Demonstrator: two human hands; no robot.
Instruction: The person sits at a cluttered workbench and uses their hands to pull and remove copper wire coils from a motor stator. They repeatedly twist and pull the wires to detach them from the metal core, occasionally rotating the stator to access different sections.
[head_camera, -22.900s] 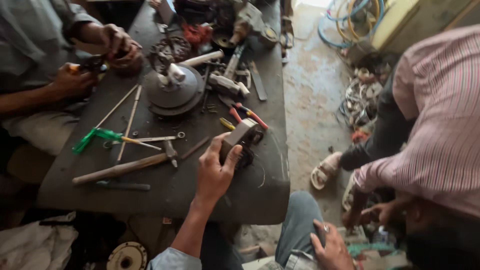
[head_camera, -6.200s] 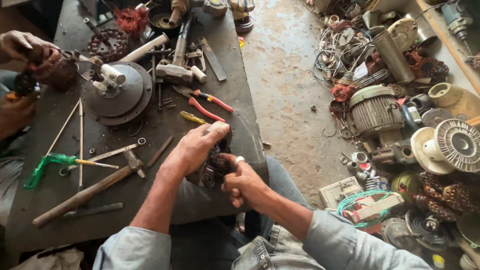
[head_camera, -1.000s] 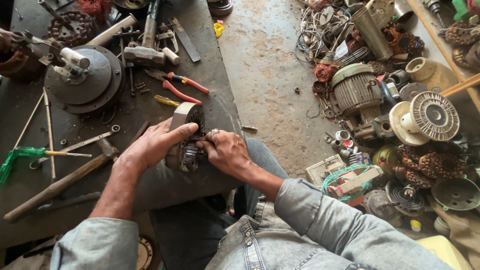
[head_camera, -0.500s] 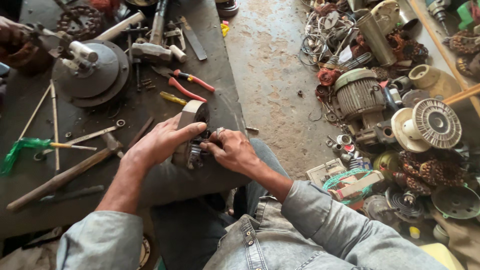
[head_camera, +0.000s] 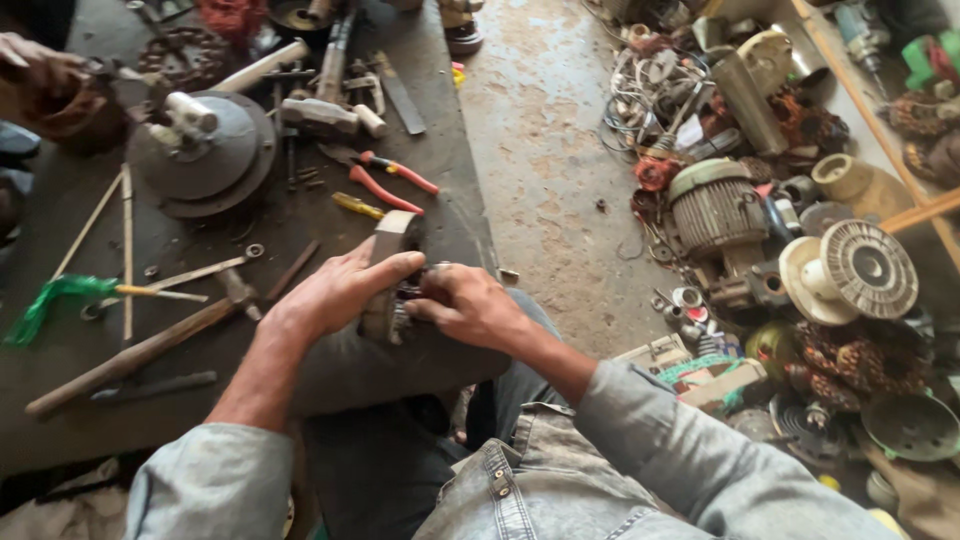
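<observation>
A small round metal motor part (head_camera: 392, 240) stands on edge near the front right of the dark worktable (head_camera: 330, 360). My left hand (head_camera: 335, 292) wraps over its left side and top, gripping it. My right hand (head_camera: 468, 305) presses against its right face, fingers curled on the core; what the fingertips hold is hidden. Red-handled pliers (head_camera: 385, 180) and a yellow-handled tool (head_camera: 358, 206) lie just beyond the part.
A hammer (head_camera: 140, 345), thin rods, a green-wrapped tool (head_camera: 60, 295) and a round grey motor housing (head_camera: 200, 150) lie on the table's left. Another person's hands (head_camera: 45, 85) work at the far left. Old motors (head_camera: 715, 210), fan covers and wire fill the floor on the right.
Over the last second both hands have kept their hold on the part with only slight finger shifts. The camera view has drifted a little.
</observation>
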